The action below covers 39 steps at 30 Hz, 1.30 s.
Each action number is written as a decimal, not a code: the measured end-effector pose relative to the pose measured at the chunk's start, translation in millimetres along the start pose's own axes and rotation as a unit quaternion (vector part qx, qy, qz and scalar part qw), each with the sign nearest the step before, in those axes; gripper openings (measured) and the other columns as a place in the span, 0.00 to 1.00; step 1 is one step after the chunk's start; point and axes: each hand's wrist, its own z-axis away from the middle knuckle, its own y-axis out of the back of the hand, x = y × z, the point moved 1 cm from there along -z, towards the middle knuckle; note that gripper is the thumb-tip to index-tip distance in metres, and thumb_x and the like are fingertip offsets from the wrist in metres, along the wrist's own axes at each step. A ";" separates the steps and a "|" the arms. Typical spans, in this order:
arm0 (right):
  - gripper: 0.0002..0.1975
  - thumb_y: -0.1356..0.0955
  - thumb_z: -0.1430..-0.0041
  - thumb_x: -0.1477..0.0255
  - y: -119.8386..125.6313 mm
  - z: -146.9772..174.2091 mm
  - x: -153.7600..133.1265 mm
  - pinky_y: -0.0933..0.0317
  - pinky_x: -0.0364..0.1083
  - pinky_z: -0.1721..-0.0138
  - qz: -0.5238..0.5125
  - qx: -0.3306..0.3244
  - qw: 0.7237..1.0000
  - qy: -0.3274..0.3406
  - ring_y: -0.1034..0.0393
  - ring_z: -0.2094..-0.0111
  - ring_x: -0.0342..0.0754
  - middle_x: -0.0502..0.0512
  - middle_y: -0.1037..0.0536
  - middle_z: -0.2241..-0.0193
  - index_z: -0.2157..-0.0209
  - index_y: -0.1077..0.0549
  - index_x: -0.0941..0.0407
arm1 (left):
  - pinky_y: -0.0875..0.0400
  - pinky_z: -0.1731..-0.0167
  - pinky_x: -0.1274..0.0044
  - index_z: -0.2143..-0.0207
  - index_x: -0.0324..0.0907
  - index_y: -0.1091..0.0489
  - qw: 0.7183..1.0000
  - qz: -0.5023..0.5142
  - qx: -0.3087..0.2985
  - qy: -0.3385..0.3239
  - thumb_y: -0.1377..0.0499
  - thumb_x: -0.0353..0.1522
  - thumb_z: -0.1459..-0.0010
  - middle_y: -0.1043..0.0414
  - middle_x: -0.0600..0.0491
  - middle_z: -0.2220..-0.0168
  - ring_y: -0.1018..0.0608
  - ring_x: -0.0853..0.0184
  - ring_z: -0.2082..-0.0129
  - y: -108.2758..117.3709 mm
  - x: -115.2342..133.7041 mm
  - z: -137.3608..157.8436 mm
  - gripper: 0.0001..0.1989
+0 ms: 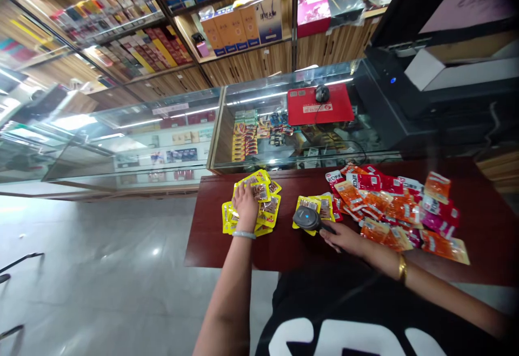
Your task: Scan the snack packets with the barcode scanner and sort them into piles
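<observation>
My left hand (245, 205) rests on a heap of yellow snack packets (270, 211) with clear windows, at the left of the dark red table. Its fingers are stretched out over the top packets, and I see no clear grip on any of them. My right hand (343, 237) is closed around the handle of a dark barcode scanner (307, 218) with a small blue light. The scanner head is over a smaller group of yellow packets (326, 207), partly hiding them. Right of it spreads a loose pile of orange, red and purple snack packets (379, 202).
The dark red table (284, 250) stands against a glass display counter (259, 156) with small goods inside. On the counter lie a red mouse pad (300, 115) and a black mouse (322, 93). A dark machine with an open white box (458, 72) is at the right. Shelves of boxes (233, 28) line the back.
</observation>
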 end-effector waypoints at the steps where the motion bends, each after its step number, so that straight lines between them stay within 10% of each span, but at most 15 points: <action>1: 0.32 0.34 0.45 0.43 0.2 0.7 0.0 0.51 0.40 0.83 0.002 0.003 1.000 0.000 0.45 0.85 0.39 0.41 0.38 0.83 0.54 0.31 0.56 | 0.45 0.40 0.60 0.37 0.45 0.41 0.999 -0.020 -0.024 -0.007 0.41 0.36 0.43 0.42 0.42 0.35 0.42 0.50 0.35 0.5 -0.2 -8.5 0.31; 7: 0.29 0.34 0.45 0.43 0.6 8.0 -7.9 0.50 0.40 0.83 -0.004 0.029 1.000 0.006 0.46 0.85 0.39 0.42 0.37 0.83 0.58 0.30 0.55 | 0.42 0.44 0.61 0.52 0.39 0.30 0.992 -0.081 -0.079 -0.053 0.34 0.42 0.53 0.28 0.37 0.49 0.32 0.46 0.44 7.3 -4.9 -18.7 0.27; 13: 0.32 0.35 0.46 0.40 -0.4 10.6 -20.6 0.52 0.41 0.82 -0.012 0.013 1.000 0.021 0.46 0.85 0.39 0.41 0.38 0.83 0.57 0.31 0.55 | 0.34 0.64 0.74 0.57 0.42 0.32 0.976 0.114 -0.186 -0.004 0.35 0.48 0.50 0.23 0.47 0.62 0.22 0.58 0.62 -11.1 7.1 28.2 0.24; 23: 0.34 0.36 0.42 0.43 5.7 11.6 -12.8 0.50 0.40 0.81 -0.021 0.023 0.999 0.018 0.45 0.85 0.40 0.41 0.36 0.84 0.48 0.32 0.57 | 0.33 0.63 0.75 0.57 0.39 0.32 0.957 0.197 -0.211 0.017 0.34 0.39 0.51 0.23 0.47 0.61 0.22 0.61 0.61 -46.1 40.6 56.1 0.20; 27: 0.33 0.35 0.42 0.44 5.6 10.1 -9.8 0.49 0.41 0.81 -0.027 0.027 0.999 0.016 0.44 0.85 0.40 0.41 0.36 0.84 0.48 0.32 0.56 | 0.31 0.59 0.75 0.59 0.41 0.29 0.923 0.303 -0.225 -0.067 0.37 0.37 0.46 0.23 0.49 0.60 0.22 0.64 0.61 -48.1 59.8 63.8 0.13; 33: 0.32 0.34 0.46 0.41 -0.7 3.6 -11.1 0.51 0.40 0.83 -0.038 0.019 0.999 0.007 0.46 0.86 0.38 0.41 0.37 0.84 0.57 0.31 0.56 | 0.38 0.46 0.64 0.46 0.35 0.34 0.998 0.024 -0.052 0.017 0.36 0.39 0.47 0.30 0.37 0.48 0.30 0.49 0.45 -32.3 34.3 61.4 0.28; 39: 0.33 0.34 0.48 0.39 -5.1 0.0 -18.4 0.52 0.40 0.82 -0.020 0.003 1.000 0.015 0.47 0.86 0.38 0.40 0.38 0.84 0.61 0.32 0.56 | 0.34 0.53 0.67 0.54 0.35 0.31 0.990 -0.025 -0.138 0.013 0.34 0.39 0.49 0.25 0.37 0.56 0.25 0.50 0.51 -36.8 27.4 52.2 0.23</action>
